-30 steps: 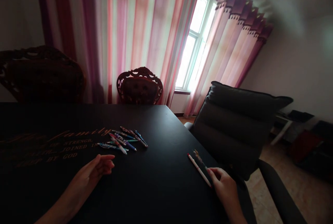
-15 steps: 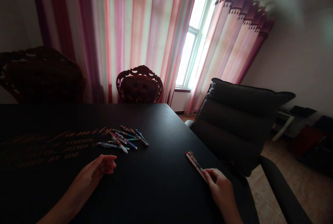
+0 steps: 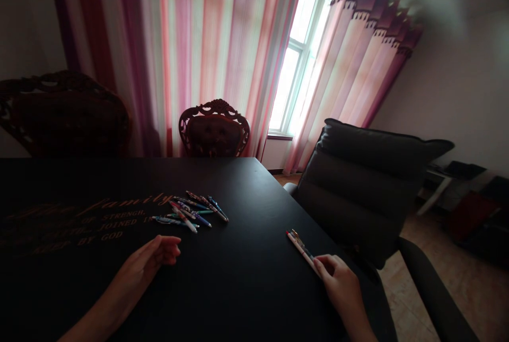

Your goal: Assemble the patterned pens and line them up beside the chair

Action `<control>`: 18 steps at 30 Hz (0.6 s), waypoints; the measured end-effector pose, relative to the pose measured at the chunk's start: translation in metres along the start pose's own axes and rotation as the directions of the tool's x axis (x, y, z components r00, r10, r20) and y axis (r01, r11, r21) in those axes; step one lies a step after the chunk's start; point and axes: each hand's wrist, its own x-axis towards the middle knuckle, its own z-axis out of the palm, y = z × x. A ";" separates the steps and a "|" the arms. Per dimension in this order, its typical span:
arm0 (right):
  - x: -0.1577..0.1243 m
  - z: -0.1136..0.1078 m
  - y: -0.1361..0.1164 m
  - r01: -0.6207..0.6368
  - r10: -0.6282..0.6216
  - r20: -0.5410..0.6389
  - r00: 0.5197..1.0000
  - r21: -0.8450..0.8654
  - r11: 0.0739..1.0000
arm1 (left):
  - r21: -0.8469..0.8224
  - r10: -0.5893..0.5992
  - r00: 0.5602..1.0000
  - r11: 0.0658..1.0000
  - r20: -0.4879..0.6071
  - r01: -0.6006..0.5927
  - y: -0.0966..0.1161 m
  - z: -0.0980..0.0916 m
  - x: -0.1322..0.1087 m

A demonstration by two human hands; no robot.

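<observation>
While pinching the near end of a dark pen (image 3: 305, 246) with the right hand (image 3: 338, 281), rests it alongside a pale pen (image 3: 301, 252) on the right of the black table (image 3: 238, 289). Probably aligning these 2; then calls for letting go without nudging either. Holds nothing in the left hand (image 3: 153, 257), loosely curled near a pen pile (image 3: 187, 221). Faces coppery lettering (image 3: 127, 213), 2 carved chairs (image 3: 214, 132), striped curtains (image 3: 222, 34) and a window (image 3: 300, 50).

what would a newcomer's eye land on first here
The bright window, slightly right of centre between pink curtains, probably catches the eye first. Next comes the heap of pens on the dark table, beyond the left hand. Two more pens lie side by side near the table's right edge, the right hand at their near ends.
</observation>
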 end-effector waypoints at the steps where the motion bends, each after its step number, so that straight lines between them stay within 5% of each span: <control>1: -0.001 0.000 -0.001 0.005 -0.005 -0.016 1.000 -0.006 1.000 | -0.001 0.000 1.000 1.000 0.004 0.000 0.000 0.000 0.000; 10: -0.009 0.010 0.014 0.111 -0.110 0.035 0.993 -0.058 0.992 | -0.032 0.047 0.998 0.998 0.031 -0.046 -0.001 0.003 -0.002; 13: -0.002 0.012 0.020 0.168 -0.177 -0.060 0.982 -0.133 0.977 | -0.050 0.078 0.997 0.996 0.019 -0.077 0.001 0.008 -0.005; 18: 0.008 0.022 -0.043 0.396 -0.400 -0.089 0.912 -0.059 0.916 | -0.020 0.106 0.994 0.994 0.033 -0.105 0.001 0.013 -0.008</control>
